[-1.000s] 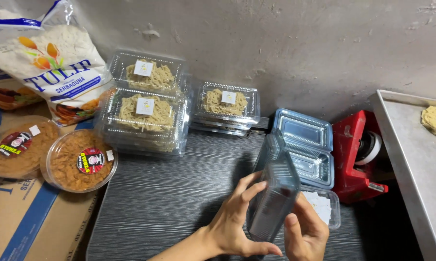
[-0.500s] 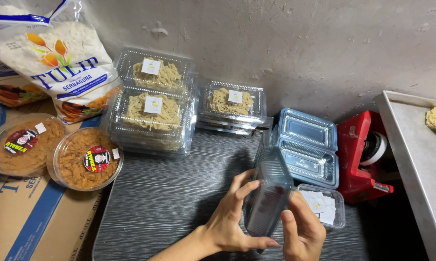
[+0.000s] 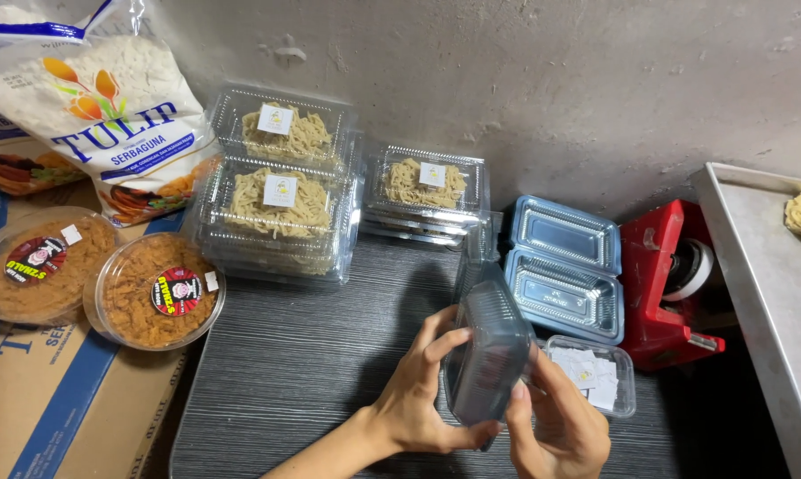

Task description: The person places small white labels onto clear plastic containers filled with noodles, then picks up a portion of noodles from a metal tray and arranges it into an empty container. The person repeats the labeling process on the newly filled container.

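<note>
Head view showing both hands, left hand [image 3: 418,399] and right hand [image 3: 556,426], clamping an empty clear clamshell container [image 3: 485,355] just before the open blue-tinted trays [image 3: 565,266], with three noodle-filled packs [image 3: 281,200] already sitting closed behind-left.

Single head-worn view, looking steeply down and forward from above the person's own hands, facing the grey wall [image 3: 525,80] at the back. Close range: left hand [image 3: 418,399] and right hand [image 3: 556,426] sit at the bottom edge, forearm cut off by the frame. Dark surface [image 3: 303,355] fills the middle beyond the grip; stacked noodle boxes [image 3: 281,208] lie farther out and left of it, metal tray [image 3: 764,293] clipped at the right edge. No second view to overlap
</note>
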